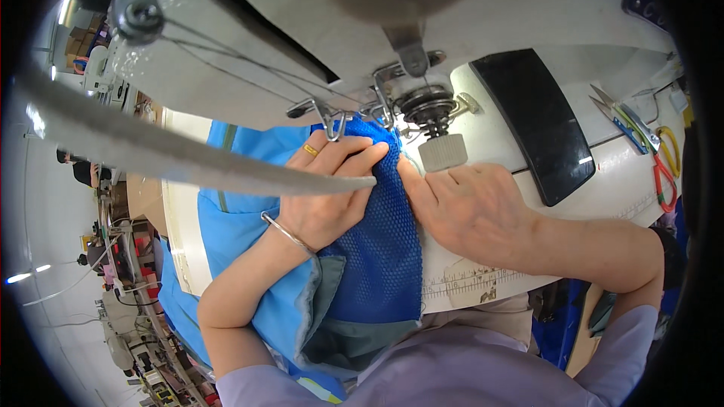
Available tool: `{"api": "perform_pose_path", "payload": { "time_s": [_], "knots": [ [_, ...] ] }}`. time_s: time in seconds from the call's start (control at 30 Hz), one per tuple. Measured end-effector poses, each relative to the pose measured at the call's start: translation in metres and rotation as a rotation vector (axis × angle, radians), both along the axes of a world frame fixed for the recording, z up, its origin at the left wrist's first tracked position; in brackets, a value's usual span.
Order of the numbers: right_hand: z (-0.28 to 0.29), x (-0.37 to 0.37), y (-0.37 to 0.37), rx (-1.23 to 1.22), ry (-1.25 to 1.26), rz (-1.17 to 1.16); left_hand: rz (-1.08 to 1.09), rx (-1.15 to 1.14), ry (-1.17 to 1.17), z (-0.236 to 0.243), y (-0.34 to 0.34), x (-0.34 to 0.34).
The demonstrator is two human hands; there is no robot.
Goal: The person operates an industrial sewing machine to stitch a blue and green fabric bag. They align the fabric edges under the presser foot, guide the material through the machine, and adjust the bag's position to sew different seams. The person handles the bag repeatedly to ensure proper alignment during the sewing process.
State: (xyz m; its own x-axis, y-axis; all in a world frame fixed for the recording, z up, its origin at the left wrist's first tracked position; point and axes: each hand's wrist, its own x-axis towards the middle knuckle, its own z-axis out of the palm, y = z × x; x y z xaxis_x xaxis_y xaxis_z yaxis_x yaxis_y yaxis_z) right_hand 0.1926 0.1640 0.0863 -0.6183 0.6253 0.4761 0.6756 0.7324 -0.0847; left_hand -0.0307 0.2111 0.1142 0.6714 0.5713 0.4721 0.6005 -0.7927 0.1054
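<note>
White sewing machine table [618,173], machine head [317,22] looming over it; black pad [539,124] to the right, scissors [660,162] at far right edge. Workshop clutter off to the left, blurred. Dark blue mesh fabric [381,249] runs from my lap up under the needle area, light blue fabric [234,211] beside it. My left hand [328,192] lies on the mesh, fingers together, curled, pressing down. My right hand [471,207] lies flat on the table, fingers together, touching the mesh edge.
</note>
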Motion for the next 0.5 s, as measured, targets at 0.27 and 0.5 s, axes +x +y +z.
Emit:
{"api": "perform_pose_path", "payload": {
  "time_s": [0.27,0.5],
  "knots": [
    [0.004,-0.001,-0.005,-0.049,-0.054,-0.020,0.049,-0.092,-0.089,0.001,-0.001,0.007],
    [0.002,0.000,-0.005,-0.013,-0.043,0.024,0.066,-0.060,-0.024,0.000,-0.004,0.006]
  ]
}}
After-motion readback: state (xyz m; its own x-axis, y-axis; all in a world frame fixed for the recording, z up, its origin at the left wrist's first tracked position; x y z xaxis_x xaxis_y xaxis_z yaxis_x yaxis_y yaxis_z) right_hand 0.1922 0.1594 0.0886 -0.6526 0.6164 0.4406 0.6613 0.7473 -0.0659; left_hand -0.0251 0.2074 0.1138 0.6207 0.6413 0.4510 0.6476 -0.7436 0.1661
